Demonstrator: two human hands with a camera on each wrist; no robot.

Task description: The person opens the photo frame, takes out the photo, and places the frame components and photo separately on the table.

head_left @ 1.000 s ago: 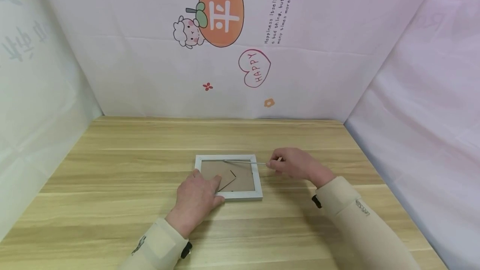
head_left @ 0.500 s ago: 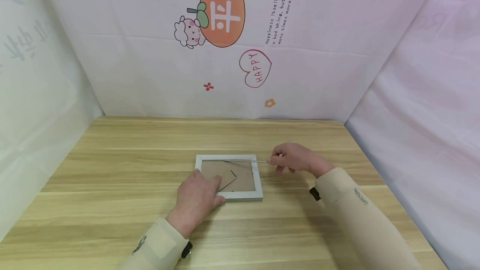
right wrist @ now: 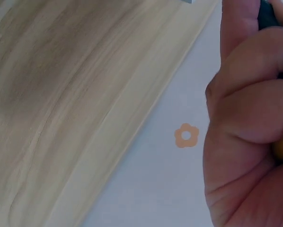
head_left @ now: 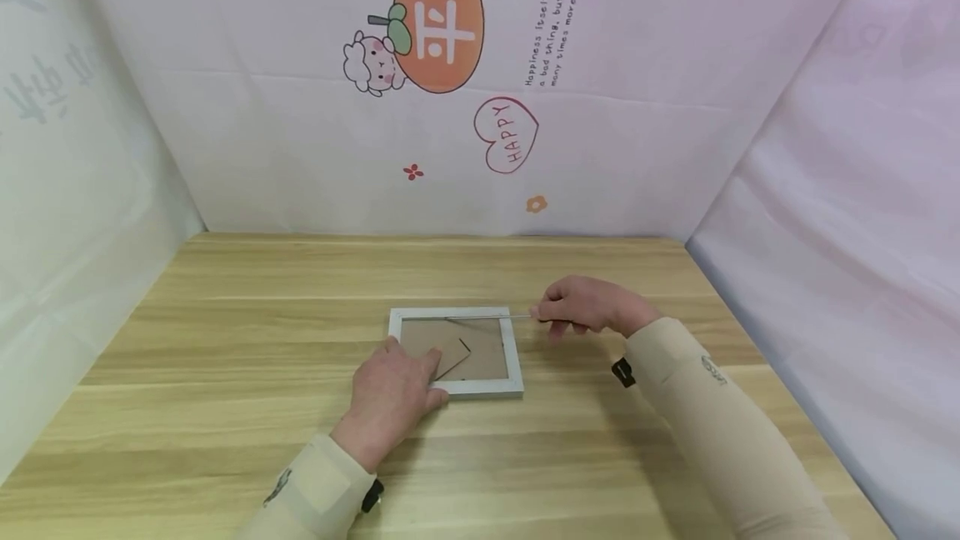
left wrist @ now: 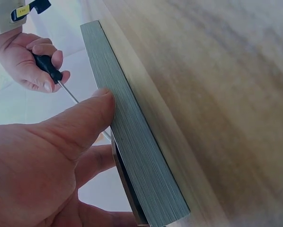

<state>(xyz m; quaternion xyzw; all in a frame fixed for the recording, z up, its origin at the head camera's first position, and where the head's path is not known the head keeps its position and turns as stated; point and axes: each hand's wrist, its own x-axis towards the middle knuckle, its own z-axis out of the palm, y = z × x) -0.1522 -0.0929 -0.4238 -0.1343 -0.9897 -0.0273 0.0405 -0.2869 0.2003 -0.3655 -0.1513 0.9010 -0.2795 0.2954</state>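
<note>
A picture frame (head_left: 516, 357) with a white-grey border lies back side up on the table, its brown backing board (head_left: 487, 348) showing. My left hand (head_left: 393, 394) holds its near left corner, thumb on the near side face and fingers over the backing. In the left wrist view a thin dark-edged flap (left wrist: 125, 182) stands slightly off the frame. My right hand (head_left: 592, 305) grips a screwdriver (left wrist: 47, 66) by its dark handle. The thin metal shaft (head_left: 513, 316) reaches left across the frame's right border, with the tip at the far inner edge.
The wood-grain table (head_left: 247, 340) runs back to a white printed cloth (head_left: 615, 157). More cloth hangs on the left and right sides. Black straps show at both cuffs.
My right hand has moved slightly up and away, bringing the screwdriver's shaft closer in line with the frame's far border. The left hand and frame stay put.
</note>
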